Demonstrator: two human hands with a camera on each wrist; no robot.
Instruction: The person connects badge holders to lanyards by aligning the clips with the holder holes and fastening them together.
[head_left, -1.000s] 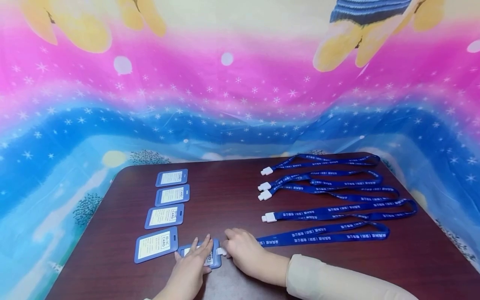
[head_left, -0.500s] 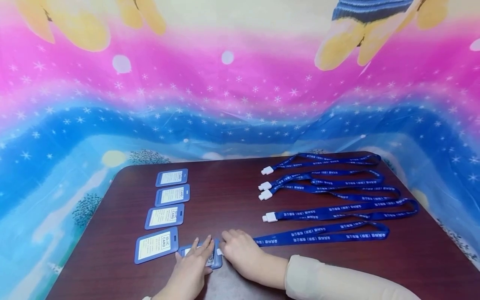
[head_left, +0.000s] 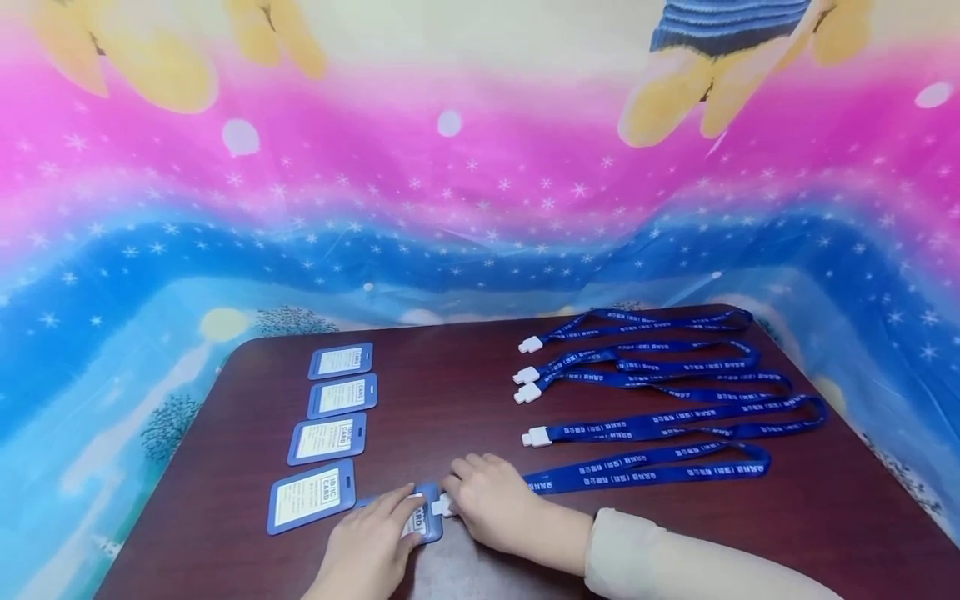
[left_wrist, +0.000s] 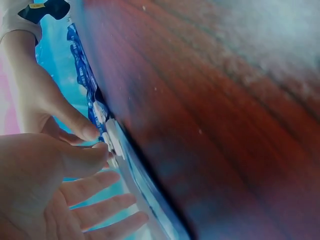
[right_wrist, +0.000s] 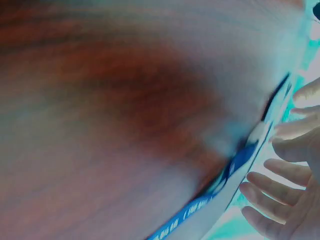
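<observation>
**White plastic clip (head_left: 444, 506) held at the end of a blue plastic badge holder (head_left: 426, 523)**

The badge holder lies near the front of the desk, its printed insert facing up and largely covered by the person's left hand (head_left: 367, 546). That grip is spread over the holder, fingers nearly straight and the thumb by the near edge, apparently to keep the piece from sliding. The right hand (head_left: 498, 508) has its grip pinching the clip between thumb and fingers, so the white tip points at the holder's right end. Whether the tip passes through the slot there cannot be told.

From behind the right hand, a dark blue printed fabric lanyard (head_left: 622, 477) runs off to the right in a long, flat loop. Laid this way, the strap seems to keep out of the fingers' way.

Just beyond the left hand, four matching blue card holders (head_left: 311, 497) form a column, their slots turned right. Across the desk, four more blue lanyards (head_left: 675, 421) lie with their white clips turned left. The two groups face each other, probably so that ends are close to hand.

Everything rests on the dark reddish-brown desk (head_left: 450, 400), backed by a pink, blue and cream patterned cloth (head_left: 450, 192).
</observation>
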